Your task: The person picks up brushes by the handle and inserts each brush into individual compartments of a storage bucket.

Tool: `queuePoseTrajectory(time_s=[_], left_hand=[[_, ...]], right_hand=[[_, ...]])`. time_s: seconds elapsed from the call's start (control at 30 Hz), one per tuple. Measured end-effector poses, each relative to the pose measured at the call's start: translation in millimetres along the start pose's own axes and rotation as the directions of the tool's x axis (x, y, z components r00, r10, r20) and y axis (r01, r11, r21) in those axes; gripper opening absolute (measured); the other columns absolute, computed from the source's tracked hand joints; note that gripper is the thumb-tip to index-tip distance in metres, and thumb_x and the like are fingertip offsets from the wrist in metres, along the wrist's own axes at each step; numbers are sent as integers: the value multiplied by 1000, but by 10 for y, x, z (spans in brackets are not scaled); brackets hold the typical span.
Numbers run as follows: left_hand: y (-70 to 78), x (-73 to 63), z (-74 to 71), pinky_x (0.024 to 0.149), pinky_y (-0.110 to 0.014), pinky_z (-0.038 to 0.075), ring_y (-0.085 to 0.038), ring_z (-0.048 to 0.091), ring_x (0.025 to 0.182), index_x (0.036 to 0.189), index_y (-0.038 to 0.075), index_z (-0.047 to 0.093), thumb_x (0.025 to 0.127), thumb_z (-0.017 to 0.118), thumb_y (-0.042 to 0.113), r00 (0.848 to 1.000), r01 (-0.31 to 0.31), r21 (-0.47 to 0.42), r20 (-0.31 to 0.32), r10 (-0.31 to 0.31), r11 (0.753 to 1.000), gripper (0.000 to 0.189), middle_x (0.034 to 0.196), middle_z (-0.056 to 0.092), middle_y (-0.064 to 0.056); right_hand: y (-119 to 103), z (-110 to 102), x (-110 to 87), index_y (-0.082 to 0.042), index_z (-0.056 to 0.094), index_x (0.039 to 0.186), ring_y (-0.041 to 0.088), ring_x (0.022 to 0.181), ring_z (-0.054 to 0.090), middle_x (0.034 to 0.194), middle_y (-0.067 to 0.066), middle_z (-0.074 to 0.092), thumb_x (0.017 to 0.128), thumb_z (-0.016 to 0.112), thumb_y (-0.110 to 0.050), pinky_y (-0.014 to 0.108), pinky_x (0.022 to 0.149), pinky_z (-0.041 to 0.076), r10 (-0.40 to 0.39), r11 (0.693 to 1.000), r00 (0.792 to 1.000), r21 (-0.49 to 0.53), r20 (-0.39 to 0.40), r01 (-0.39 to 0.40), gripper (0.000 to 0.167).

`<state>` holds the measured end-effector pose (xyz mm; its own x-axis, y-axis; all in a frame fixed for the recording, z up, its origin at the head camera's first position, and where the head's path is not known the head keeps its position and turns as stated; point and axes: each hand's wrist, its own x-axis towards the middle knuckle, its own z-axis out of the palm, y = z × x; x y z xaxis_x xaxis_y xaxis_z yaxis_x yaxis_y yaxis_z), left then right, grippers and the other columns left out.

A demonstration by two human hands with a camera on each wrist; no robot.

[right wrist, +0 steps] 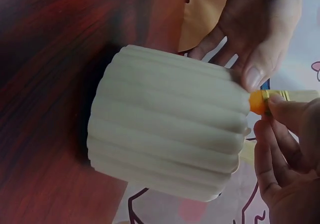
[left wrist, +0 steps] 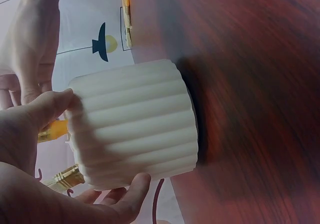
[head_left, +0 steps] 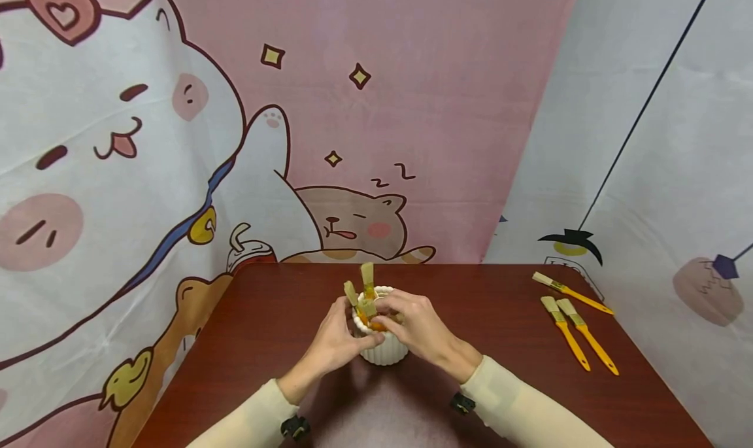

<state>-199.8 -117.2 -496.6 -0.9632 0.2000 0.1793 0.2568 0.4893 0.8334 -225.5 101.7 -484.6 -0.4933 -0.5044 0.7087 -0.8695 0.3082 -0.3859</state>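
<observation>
A white ribbed pot (head_left: 385,353) stands upright on the table between both hands. My left hand (head_left: 335,337) grips its left side, with the thumb near the rim and fingers around the far side. My right hand (head_left: 423,324), over the rim, pinches a paintbrush (right wrist: 258,102) by its metal band. That brush has its bristles up and its yellow-orange handle down inside the pot. Other paintbrushes stand in the pot, bristles up, among them one at the back (head_left: 367,276) and one leaning left (head_left: 350,293). Their lower handles are hidden by the pot.
Three yellow-handled paintbrushes lie at the right side of the dark red-brown table (head_left: 270,310): one farther back (head_left: 573,292) and two side by side (head_left: 565,333) nearer. A printed cartoon cloth (head_left: 447,108) hangs behind the table.
</observation>
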Motion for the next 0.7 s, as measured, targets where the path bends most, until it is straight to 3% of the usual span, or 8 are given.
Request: queuePoseTrajectory(time_s=[0.17, 0.4, 0.7], left_hand=[[14, -4, -6, 87, -44, 61, -27, 69, 106, 147, -6, 50, 82, 101, 28, 1000, 1, -44, 6, -1, 999, 90, 130, 62, -17], [20, -9, -11, 93, -49, 62, -35, 70, 114, 150, -9, 46, 82, 101, 22, 1000, 11, -97, 13, -9, 995, 92, 135, 62, -21], [32, -12, -10, 97, -46, 61, -42, 68, 125, 153, -9, 43, 85, 99, 15, 999, 16, -168, 32, -11, 986, 91, 143, 60, -26]], right_hand=[[14, -23, -4, -9, 81, 113, 15, 103, 74, 115, 1, 78, 90, 92, -4, 29, 84, 62, -12, 998, 997, -65, 80, 18, 26], [-1, -59, -57, -13, 85, 113, 26, 116, 73, 111, -6, 80, 95, 89, -11, 47, 92, 57, 23, 984, 990, -176, 142, 3, 19], [-17, -130, -127, -14, 85, 117, 11, 102, 69, 113, -7, 80, 96, 88, -15, 42, 87, 55, 37, 981, 995, -192, 89, -19, 21]])
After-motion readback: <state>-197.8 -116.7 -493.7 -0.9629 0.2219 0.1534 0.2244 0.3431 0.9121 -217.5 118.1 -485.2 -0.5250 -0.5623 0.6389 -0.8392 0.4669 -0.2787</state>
